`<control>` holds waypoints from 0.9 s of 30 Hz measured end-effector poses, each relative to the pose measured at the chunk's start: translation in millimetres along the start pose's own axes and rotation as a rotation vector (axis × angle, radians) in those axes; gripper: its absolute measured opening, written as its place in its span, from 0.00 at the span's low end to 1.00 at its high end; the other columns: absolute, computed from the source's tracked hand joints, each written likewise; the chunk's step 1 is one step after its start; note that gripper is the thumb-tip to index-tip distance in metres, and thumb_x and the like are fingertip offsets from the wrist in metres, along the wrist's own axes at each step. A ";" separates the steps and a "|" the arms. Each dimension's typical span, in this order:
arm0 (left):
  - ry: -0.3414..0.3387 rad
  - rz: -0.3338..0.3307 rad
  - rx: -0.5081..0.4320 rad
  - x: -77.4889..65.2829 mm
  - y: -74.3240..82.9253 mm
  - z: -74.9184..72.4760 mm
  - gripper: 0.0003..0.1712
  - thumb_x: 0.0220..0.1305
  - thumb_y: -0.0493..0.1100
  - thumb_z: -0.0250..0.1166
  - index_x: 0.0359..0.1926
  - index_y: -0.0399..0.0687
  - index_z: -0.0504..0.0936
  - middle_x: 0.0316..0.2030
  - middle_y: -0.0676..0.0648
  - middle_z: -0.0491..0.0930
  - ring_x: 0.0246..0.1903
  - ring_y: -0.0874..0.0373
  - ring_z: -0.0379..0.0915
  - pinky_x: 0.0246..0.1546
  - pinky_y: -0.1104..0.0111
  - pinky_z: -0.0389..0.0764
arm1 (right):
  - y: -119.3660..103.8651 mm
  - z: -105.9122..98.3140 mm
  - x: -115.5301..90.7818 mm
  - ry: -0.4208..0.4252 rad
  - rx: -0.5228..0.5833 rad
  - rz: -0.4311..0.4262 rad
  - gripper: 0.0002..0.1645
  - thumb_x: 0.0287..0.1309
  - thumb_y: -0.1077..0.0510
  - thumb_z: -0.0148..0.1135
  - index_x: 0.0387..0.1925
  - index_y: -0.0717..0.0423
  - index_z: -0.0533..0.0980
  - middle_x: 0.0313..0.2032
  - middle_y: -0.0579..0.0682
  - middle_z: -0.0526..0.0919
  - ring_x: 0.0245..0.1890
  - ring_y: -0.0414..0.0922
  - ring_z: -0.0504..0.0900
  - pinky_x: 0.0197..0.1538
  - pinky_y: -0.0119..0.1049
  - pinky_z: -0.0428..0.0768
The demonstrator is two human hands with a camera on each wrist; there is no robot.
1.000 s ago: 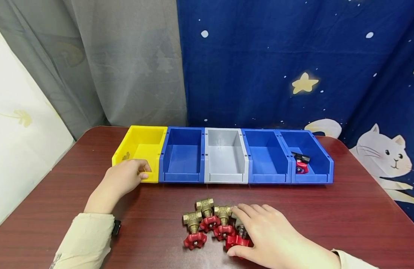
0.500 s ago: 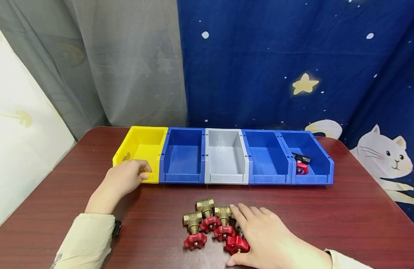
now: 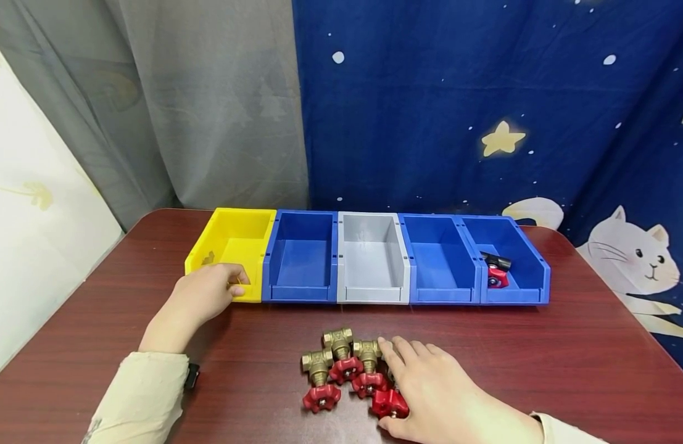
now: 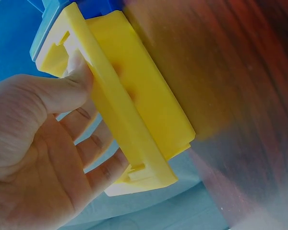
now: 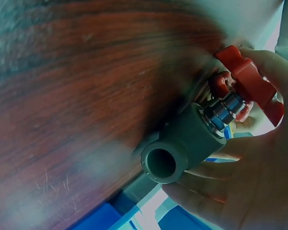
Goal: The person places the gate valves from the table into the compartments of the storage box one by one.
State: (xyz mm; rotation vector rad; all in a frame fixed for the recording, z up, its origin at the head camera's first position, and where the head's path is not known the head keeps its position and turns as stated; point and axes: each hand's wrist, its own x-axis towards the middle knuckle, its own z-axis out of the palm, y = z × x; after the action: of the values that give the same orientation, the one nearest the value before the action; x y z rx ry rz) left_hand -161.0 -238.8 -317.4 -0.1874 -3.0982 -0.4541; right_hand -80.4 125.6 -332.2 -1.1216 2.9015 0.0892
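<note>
Left grip (image 3: 205,293) on yellow bin (image 3: 247,246)

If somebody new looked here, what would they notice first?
Probably the bright yellow bin at the left end of the bin row, with the left hand gripping its front edge. Then the red handwheels of three brass valves on the table. Beside them, the right hand holds a gray valve.

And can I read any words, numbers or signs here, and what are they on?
None can be read.
Brass valves: any marks are too small to read.
Grey valve: any marks are too blurred to read.
Grey bin: any marks inside are too faint to read.
</note>
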 end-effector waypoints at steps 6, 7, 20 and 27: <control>-0.007 -0.007 -0.003 0.1 0.6 -0.1 0.03 0.64 0.42 0.68 0.33 0.49 0.82 0.30 0.48 0.79 0.32 0.50 0.72 0.36 0.52 0.75 | -1.3 0.3 -0.4 0.005 0.044 0.021 0.60 0.42 0.31 0.70 0.68 0.63 0.65 0.58 0.57 0.74 0.53 0.53 0.76 0.56 0.54 0.74; -0.007 -0.007 -0.003 0.2 0.5 0.0 0.03 0.64 0.42 0.68 0.33 0.49 0.82 0.30 0.49 0.79 0.32 0.50 0.72 0.36 0.53 0.75 | -1.5 0.0 -0.2 0.001 0.055 0.025 0.60 0.42 0.31 0.70 0.69 0.63 0.65 0.58 0.57 0.74 0.54 0.53 0.75 0.56 0.54 0.73; -0.011 -0.002 -0.004 -1.3 1.1 0.2 0.03 0.63 0.42 0.68 0.34 0.50 0.83 0.32 0.48 0.81 0.32 0.50 0.73 0.36 0.50 0.76 | -1.6 1.1 -1.7 -0.033 0.087 0.038 0.65 0.42 0.27 0.71 0.71 0.64 0.60 0.62 0.60 0.71 0.59 0.56 0.73 0.58 0.56 0.72; -0.008 -0.008 -0.002 0.0 0.2 0.1 0.03 0.63 0.42 0.68 0.33 0.50 0.83 0.32 0.48 0.81 0.33 0.49 0.73 0.37 0.50 0.76 | -0.9 1.8 -1.6 -0.051 0.104 0.032 0.64 0.42 0.32 0.73 0.72 0.63 0.59 0.62 0.60 0.71 0.59 0.56 0.73 0.57 0.57 0.73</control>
State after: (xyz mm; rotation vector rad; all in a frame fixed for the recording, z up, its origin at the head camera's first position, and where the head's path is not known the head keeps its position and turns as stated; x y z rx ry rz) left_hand -160.9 -238.7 -317.5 -0.1769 -3.1080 -0.4578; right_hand -78.6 126.1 -333.9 -1.0408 2.8434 -0.0319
